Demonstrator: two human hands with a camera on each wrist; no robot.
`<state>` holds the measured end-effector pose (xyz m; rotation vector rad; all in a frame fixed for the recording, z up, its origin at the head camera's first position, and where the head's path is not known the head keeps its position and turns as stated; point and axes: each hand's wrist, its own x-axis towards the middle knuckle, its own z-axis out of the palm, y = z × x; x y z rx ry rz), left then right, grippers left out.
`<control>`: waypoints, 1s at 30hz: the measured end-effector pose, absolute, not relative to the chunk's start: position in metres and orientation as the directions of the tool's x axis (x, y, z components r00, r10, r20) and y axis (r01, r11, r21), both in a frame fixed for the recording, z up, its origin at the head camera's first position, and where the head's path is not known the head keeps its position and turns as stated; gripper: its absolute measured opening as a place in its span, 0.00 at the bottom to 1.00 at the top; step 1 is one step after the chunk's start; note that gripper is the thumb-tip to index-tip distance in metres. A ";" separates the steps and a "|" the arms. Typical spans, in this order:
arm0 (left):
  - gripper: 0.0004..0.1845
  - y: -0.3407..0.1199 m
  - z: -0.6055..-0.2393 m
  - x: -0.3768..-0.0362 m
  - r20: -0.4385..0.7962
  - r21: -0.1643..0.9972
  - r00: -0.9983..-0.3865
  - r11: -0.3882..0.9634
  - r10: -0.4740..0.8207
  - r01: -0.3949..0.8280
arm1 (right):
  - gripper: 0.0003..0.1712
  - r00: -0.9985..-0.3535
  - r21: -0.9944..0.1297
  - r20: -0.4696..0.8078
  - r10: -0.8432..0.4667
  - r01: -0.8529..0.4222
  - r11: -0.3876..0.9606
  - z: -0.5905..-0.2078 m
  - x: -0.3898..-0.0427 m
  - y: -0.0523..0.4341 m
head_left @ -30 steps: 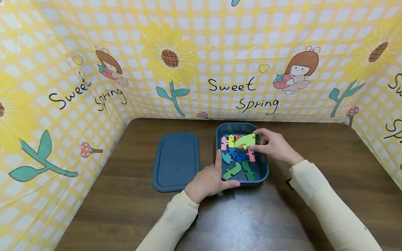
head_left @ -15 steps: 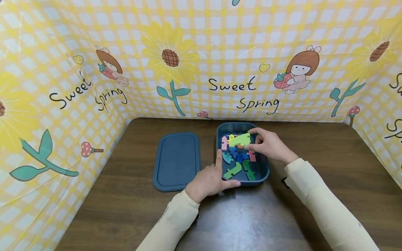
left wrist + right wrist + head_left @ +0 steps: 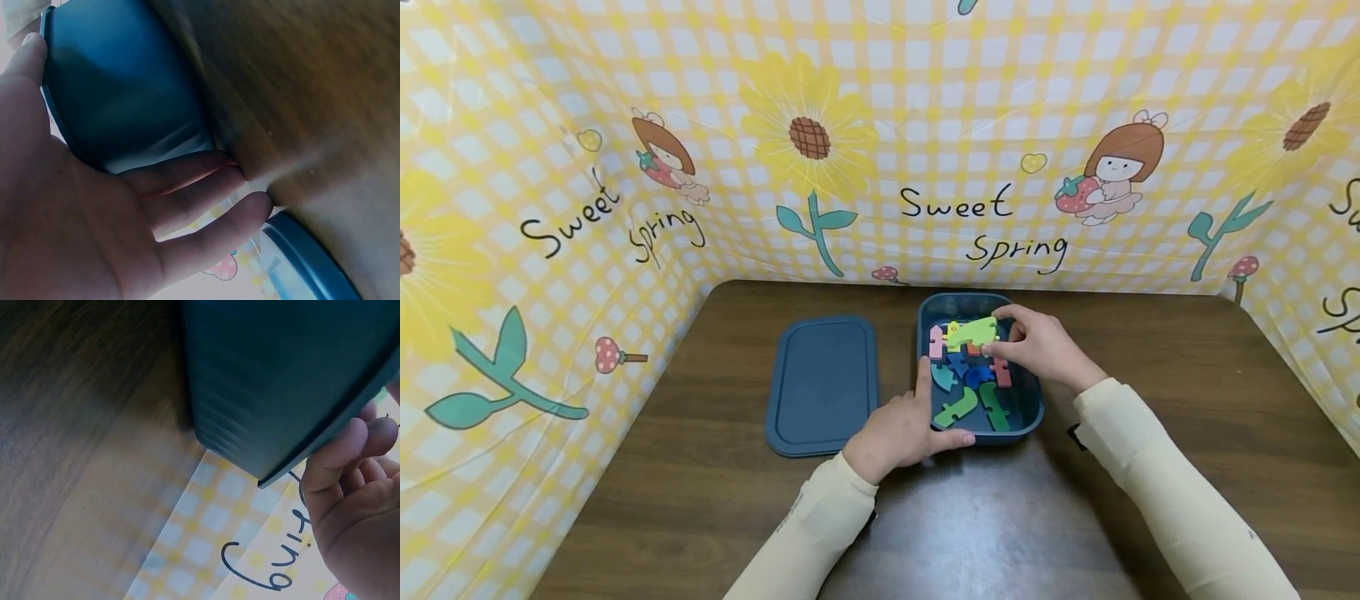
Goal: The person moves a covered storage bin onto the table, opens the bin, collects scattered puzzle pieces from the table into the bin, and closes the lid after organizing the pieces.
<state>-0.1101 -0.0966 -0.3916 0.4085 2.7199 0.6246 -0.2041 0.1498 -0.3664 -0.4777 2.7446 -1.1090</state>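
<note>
A dark blue rectangular box (image 3: 1026, 421) sits open on the table, with several colourful jigsaw-like pieces inside. My right hand (image 3: 1051, 346) reaches over its right rim and pinches a light green puzzle piece (image 3: 973, 332) between thumb and fingers. That piece overlaps a yellow piece (image 3: 952, 328) and an orange one at the back of the box. My left hand (image 3: 897, 433) rests at the near left corner, forefinger along the left rim and thumb on the front rim. The left wrist view shows its other fingers (image 3: 212, 231) extended beside the box wall (image 3: 125, 81).
Left of the box lies its flat blue lid (image 3: 823, 387) on the brown wooden table (image 3: 700, 500). A yellow checked cloth (image 3: 850, 233) stands behind the table and along its sides. Pink (image 3: 936, 342), blue (image 3: 977, 377) and green (image 3: 993, 407) pieces lie in the box.
The right hand has moved left with the light green puzzle piece, mostly in the first half second. Its piece now covers part of the yellow one. The left hand has stayed in place.
</note>
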 end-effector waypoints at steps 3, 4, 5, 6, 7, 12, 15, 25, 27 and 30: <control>0.66 -0.096 -0.391 -0.110 -0.237 0.462 -0.908 0.863 0.345 0.207 | 0.38 -0.944 -0.686 -0.015 -0.329 -0.230 0.690 -0.366 -0.205 0.149; 0.66 -0.096 -0.391 -0.110 -0.237 0.462 -0.909 0.863 0.344 0.207 | 0.38 -0.945 -0.681 -0.016 -0.328 -0.230 0.696 -0.366 -0.205 0.148; 0.66 -0.096 -0.390 -0.110 -0.237 0.460 -0.909 0.863 0.344 0.207 | 0.38 -0.945 -0.676 -0.020 -0.328 -0.229 0.701 -0.365 -0.206 0.148; 0.66 -0.096 -0.390 -0.110 -0.237 0.459 -0.909 0.864 0.343 0.206 | 0.38 -0.944 -0.669 -0.028 -0.328 -0.226 0.708 -0.365 -0.206 0.147; 0.66 -0.095 -0.390 -0.110 -0.238 0.459 -0.909 0.864 0.342 0.205 | 0.38 -0.943 -0.660 -0.039 -0.330 -0.224 0.717 -0.365 -0.207 0.146; 0.66 -0.094 -0.389 -0.110 -0.240 0.459 -0.909 0.865 0.340 0.203 | 0.46 -0.934 -0.590 -0.135 -0.332 -0.193 0.784 -0.361 -0.210 0.143; 0.66 -0.094 -0.390 -0.110 -0.242 0.458 -0.909 0.866 0.339 0.201 | 0.49 -0.930 -0.570 -0.170 -0.327 -0.177 0.802 -0.359 -0.210 0.143; 0.67 -0.098 -0.393 -0.111 -0.244 0.465 -0.905 0.861 0.349 0.206 | 0.40 -0.932 -0.633 -0.120 -0.342 -0.194 0.750 -0.362 -0.204 0.148; 0.67 -0.100 -0.394 -0.112 -0.249 0.470 -0.900 0.857 0.357 0.211 | 0.38 -0.932 -0.637 -0.102 -0.347 -0.207 0.742 -0.362 -0.201 0.149; 0.65 -0.106 -0.392 -0.114 -0.252 0.498 -0.892 0.841 0.375 0.213 | 0.36 -0.931 -0.637 -0.068 -0.358 -0.236 0.734 -0.358 -0.195 0.149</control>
